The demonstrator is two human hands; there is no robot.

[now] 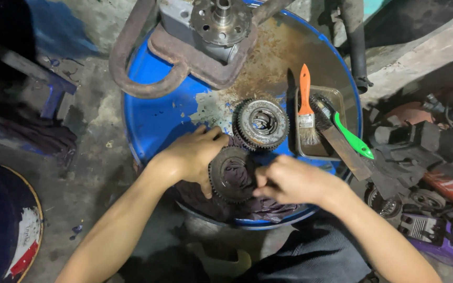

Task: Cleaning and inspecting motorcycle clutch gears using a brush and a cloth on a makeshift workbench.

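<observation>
On top of a blue drum (153,115), my left hand (192,154) grips the left rim of a dark toothed gear (225,186). My right hand (289,181) presses a dark purple rag (237,175) into the gear's middle, with more rag bunched underneath. A second, larger gear (262,123) with a shiny centre lies just behind it, touching or nearly touching it.
A small metal tray (336,97) to the right holds an orange-handled paintbrush (305,102) and a green-handled brush (349,136). A rusty metal bracket (148,78) and a flanged hub (220,20) sit at the drum's back. Mechanical parts lie on the floor at right (425,199).
</observation>
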